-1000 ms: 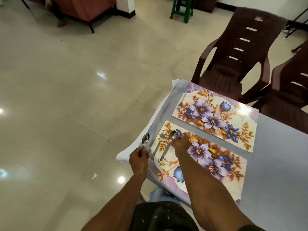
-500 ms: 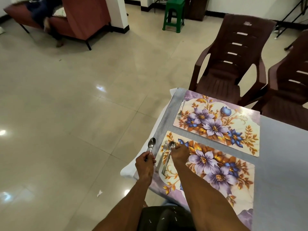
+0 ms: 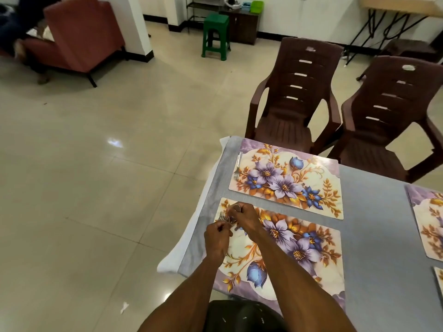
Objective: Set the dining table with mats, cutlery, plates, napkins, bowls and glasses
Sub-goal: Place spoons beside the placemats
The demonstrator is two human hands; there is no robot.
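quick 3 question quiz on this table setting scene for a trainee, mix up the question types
1. True or false: a fork already lies along the left edge of the far mat.
2. Multiple choice: where are the left hand and right hand working? A) on a brown chair B) over the left end of the near mat C) at the green stool
3. Fill in: the two chairs by the far side of the table are ____ in colour.

Key: 1 true; 2 B; 3 brown
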